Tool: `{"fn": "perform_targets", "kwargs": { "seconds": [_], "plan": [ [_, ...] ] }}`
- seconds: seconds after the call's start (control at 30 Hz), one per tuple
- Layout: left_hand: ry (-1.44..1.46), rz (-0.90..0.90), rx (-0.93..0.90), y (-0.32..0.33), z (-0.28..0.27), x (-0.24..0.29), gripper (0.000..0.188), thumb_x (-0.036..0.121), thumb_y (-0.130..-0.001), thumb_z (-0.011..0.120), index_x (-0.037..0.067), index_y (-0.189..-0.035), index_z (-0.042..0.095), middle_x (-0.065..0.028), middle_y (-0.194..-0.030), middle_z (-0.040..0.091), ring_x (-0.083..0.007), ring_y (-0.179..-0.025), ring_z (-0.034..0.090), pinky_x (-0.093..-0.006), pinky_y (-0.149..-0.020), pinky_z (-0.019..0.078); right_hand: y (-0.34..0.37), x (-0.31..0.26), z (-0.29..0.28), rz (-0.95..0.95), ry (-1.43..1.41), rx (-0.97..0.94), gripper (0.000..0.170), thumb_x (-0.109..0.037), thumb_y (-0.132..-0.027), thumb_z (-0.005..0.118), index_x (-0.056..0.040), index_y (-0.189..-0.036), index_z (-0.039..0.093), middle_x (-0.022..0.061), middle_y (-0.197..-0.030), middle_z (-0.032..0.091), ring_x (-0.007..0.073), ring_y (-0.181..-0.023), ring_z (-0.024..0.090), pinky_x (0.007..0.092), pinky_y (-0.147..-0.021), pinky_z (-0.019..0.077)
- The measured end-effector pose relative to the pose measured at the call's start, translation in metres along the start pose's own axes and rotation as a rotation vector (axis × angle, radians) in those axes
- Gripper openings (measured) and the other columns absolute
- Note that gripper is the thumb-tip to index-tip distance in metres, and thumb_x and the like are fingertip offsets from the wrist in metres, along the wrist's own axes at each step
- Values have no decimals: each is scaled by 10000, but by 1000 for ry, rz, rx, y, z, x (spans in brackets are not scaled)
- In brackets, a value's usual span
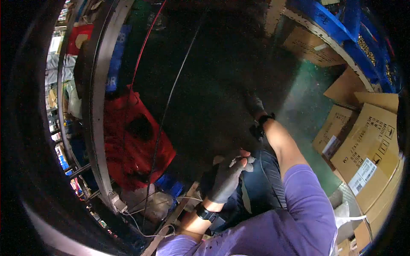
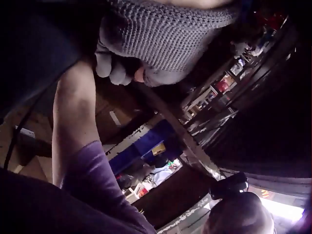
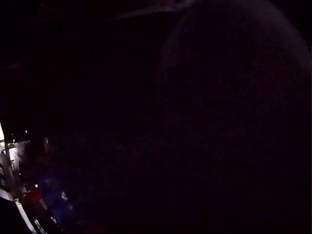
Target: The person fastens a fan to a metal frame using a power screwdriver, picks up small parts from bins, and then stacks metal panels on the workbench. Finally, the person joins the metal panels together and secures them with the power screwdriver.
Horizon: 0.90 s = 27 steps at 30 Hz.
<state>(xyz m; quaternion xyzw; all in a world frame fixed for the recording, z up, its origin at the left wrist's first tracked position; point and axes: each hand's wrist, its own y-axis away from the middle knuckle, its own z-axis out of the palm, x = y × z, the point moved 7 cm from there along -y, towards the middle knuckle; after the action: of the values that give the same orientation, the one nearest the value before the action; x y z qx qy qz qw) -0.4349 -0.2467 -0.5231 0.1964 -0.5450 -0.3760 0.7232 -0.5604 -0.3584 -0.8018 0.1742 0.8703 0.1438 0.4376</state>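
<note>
My left hand (image 1: pixel 228 179), in a grey knit glove with some bare fingertips, is above my dark-trousered lap (image 1: pixel 262 179). In the left wrist view the glove (image 2: pixel 161 44) fills the top, its fingers (image 2: pixel 119 75) loosely bent and no object showing in them. My right hand (image 1: pixel 255 105), also gloved, reaches forward and down beyond my knee into deep shadow. Its fingers are lost in the dark, and I cannot tell whether they hold anything. The right wrist view is almost black.
At left, a red bag (image 1: pixel 139 149) hangs beside a metal post (image 1: pixel 98 106), with cords running past it. Cardboard boxes (image 1: pixel 363 149) stack up on the right. Above them, blue bins (image 1: pixel 354 47) sit on a worn rack. Dark green floor (image 1: pixel 309 94) lies ahead.
</note>
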Motion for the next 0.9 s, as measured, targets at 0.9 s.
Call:
{"fn": "perform_targets", "kwargs": {
  "seconds": [0.9],
  "plan": [
    [182,-283,76,44,-10,-38,196,91,-876,475,37,-1046,557,-63,-879,609,-135,-700,565,-268,-647,490,201,-162,-237,215,-1434,-301,243,-98,-822,568,-36,-1057,563,69,-859,592,184,-758,590,311,-705,477]
  ]
}}
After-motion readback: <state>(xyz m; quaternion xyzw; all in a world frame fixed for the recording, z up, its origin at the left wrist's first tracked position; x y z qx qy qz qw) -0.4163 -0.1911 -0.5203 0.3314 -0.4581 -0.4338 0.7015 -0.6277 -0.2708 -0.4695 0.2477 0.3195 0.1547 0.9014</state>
